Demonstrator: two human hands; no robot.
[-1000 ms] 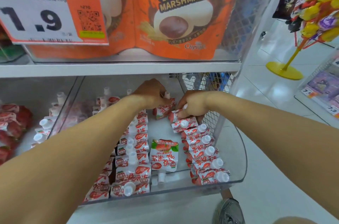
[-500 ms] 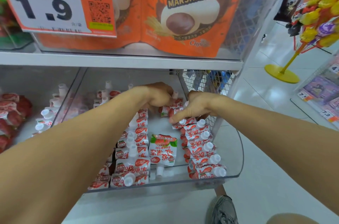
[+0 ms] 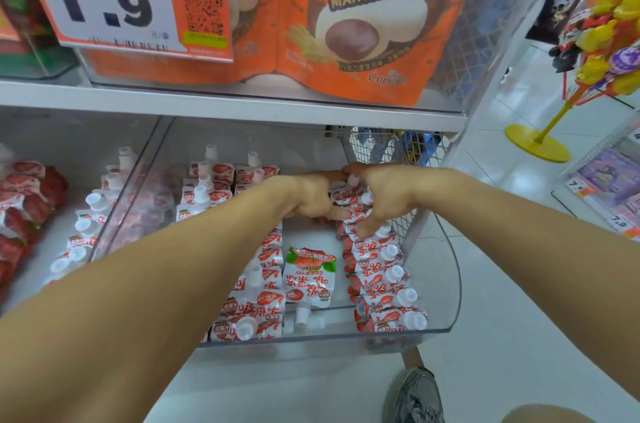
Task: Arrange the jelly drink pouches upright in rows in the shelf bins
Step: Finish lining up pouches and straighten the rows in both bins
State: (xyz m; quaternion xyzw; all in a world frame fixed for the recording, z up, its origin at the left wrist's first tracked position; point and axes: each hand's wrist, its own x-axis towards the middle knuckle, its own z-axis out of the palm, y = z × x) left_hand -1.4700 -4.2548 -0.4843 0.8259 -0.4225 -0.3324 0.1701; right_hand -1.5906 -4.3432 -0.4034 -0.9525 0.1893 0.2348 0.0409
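Note:
A clear plastic shelf bin [image 3: 446, 301] holds white and red jelly drink pouches with white caps. One row of upright pouches [image 3: 384, 280] runs along its right wall, another row [image 3: 256, 305] along the left. A single pouch [image 3: 310, 275] lies flat, cap toward me, in the gap between the rows. My left hand [image 3: 313, 196] and my right hand [image 3: 384, 197] meet at the back of the right row, fingers curled round the rear pouches [image 3: 348, 199] there. What lies under the palms is hidden.
A second bin [image 3: 69, 215] to the left holds more pouches and red packets. Orange marshmallow bags [image 3: 363, 24] and a 1.9 price tag [image 3: 104, 0] fill the shelf above. A wire mesh panel [image 3: 388, 149] stands behind the right row. My shoe [image 3: 414, 395] is on the white floor.
Both hands have moved closer together at the back of the right row, and the pouches there have been pushed more upright. The camera has shifted slightly closer.

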